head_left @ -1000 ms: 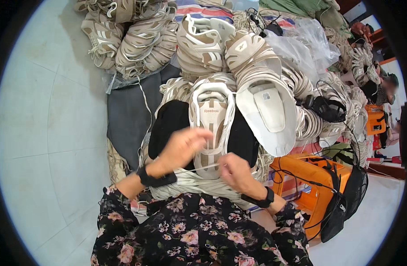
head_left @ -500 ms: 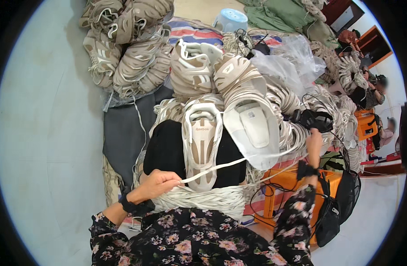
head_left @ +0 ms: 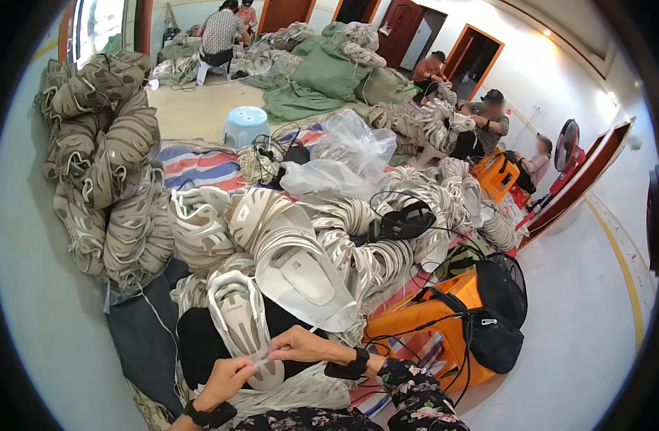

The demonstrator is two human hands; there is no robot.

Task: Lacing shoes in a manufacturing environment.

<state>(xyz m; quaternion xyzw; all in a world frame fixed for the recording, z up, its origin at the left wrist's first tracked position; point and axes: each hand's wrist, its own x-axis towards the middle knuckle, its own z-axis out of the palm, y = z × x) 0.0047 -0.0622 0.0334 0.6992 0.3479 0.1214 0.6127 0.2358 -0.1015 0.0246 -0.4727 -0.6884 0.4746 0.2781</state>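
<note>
While both hands meet at the lower centre, the right hand (head_left: 304, 345) pinches a thin white lace between thumb and fingertips just above the white shoe upper (head_left: 241, 323). The left hand (head_left: 229, 377) curls partly closed, its fingers touching the near end of that upper, which lies on a black cloth (head_left: 193, 345) in the lap. Just beyond rests a white sole (head_left: 304, 276) atop a heap of uppers. An orange bag (head_left: 433, 320) stands right.
</note>
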